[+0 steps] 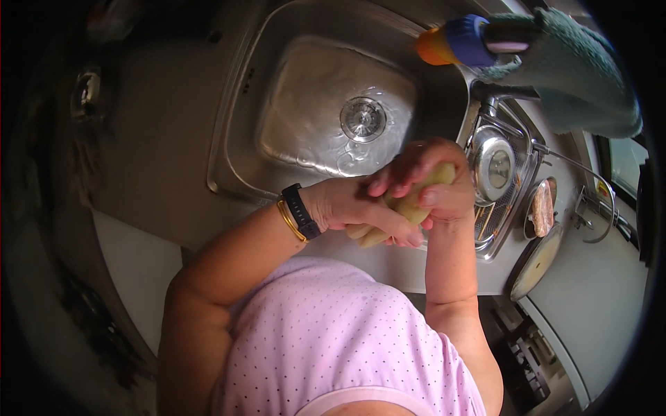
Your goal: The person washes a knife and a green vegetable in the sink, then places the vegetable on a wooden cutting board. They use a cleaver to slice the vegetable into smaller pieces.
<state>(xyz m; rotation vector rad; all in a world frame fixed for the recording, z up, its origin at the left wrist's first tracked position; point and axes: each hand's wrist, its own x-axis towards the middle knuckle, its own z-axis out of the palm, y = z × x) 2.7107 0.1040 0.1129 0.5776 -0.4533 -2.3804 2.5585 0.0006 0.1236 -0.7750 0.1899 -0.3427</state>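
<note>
Both hands are together over the near right edge of the stainless steel sink (242, 130). Between them is a pale yellow-green oblong thing (416, 203), partly covered by fingers; I cannot tell if it is a vegetable or a wrung cloth. My left hand (359, 208), with a black band and gold bracelet at its wrist, grips the lower left end. Around the upper right end curl the wet-looking fingers of my right hand (442, 182). Water lies on the sink floor around the round metal drain strainer (363, 119).
A blue-and-orange fitting (458, 41) juts over the sink's far right corner, beside a hanging teal cloth (583, 78). At the right, a wire dish rack (486, 229) holds a shiny metal vessel (494, 165). Past it, a round pale disc (536, 262) leans near a brownish oblong item (542, 208).
</note>
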